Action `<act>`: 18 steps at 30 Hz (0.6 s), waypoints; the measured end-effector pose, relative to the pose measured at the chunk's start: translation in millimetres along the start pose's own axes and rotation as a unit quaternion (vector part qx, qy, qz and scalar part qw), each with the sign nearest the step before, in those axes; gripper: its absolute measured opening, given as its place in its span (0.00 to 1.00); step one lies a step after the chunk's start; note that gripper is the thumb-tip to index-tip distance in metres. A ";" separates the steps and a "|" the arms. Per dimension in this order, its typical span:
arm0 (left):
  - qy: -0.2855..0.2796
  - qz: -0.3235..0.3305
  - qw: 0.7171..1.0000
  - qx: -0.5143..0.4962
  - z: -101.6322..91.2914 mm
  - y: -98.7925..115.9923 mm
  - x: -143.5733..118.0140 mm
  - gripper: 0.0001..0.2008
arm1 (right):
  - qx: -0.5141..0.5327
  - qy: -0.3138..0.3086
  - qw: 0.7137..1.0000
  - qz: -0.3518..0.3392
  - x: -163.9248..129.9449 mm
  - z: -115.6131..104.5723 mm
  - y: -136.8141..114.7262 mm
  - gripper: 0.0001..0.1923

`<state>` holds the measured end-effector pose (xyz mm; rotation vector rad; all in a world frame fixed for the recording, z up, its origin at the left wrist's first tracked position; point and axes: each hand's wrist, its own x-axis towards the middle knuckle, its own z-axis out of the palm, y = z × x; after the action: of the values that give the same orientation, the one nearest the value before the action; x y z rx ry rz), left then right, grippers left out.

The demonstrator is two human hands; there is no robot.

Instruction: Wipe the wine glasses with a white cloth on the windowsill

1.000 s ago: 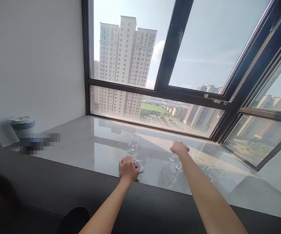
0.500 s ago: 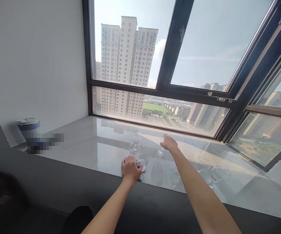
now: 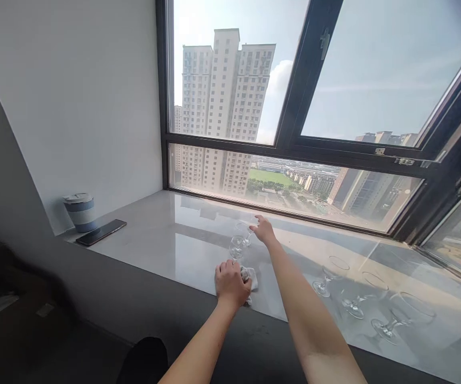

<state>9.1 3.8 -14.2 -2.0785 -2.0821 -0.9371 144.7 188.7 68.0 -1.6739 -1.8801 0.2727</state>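
Observation:
My left hand (image 3: 232,282) is closed on a crumpled white cloth (image 3: 251,278) at the front edge of the glossy sill. Just beyond its knuckles stands a clear stemmed glass (image 3: 237,247), its lower part hidden by the hand. Close behind is another clear stemmed glass (image 3: 247,241). My right hand (image 3: 263,230) hovers beside that rear glass, thumb and index finger apart; whether a fingertip touches the rim I cannot make out. To the right of my right forearm, three more stemmed glasses stand in a slanting row: one glass (image 3: 323,287), a middle glass (image 3: 354,308) and a nearer glass (image 3: 386,329).
The pale reflective sill (image 3: 146,250) runs along a dark-framed window (image 3: 230,141). At its left end, a blue and white lidded cup (image 3: 79,213) stands by the wall, with a phone (image 3: 101,232) lying in front. The sill's front edge drops to a dark wall face (image 3: 134,304).
My right hand has moved left with the glass it held, which now stands close to the other glass, and its fingers have spread. My left hand stays on the cloth. The view has shifted.

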 end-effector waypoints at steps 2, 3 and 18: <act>-0.001 -0.004 1.000 0.000 -0.8 0.8 -0.1 0.17 | 0.020 -0.005 1.000 -0.010 2.7 5.3 -0.4 0.30; -0.003 -0.006 1.000 0.000 -1.4 1.4 -0.1 0.17 | 0.029 -0.009 0.999 -0.016 3.2 6.8 -0.7 0.30; 0.007 0.005 1.000 0.008 -2.4 1.6 0.7 0.15 | -0.097 -0.046 0.993 -0.040 -36.3 -49.3 -3.4 0.27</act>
<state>9.6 3.2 -11.3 -2.0664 -2.0638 -0.9283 170.1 141.9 98.4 -1.7324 -2.0933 0.1412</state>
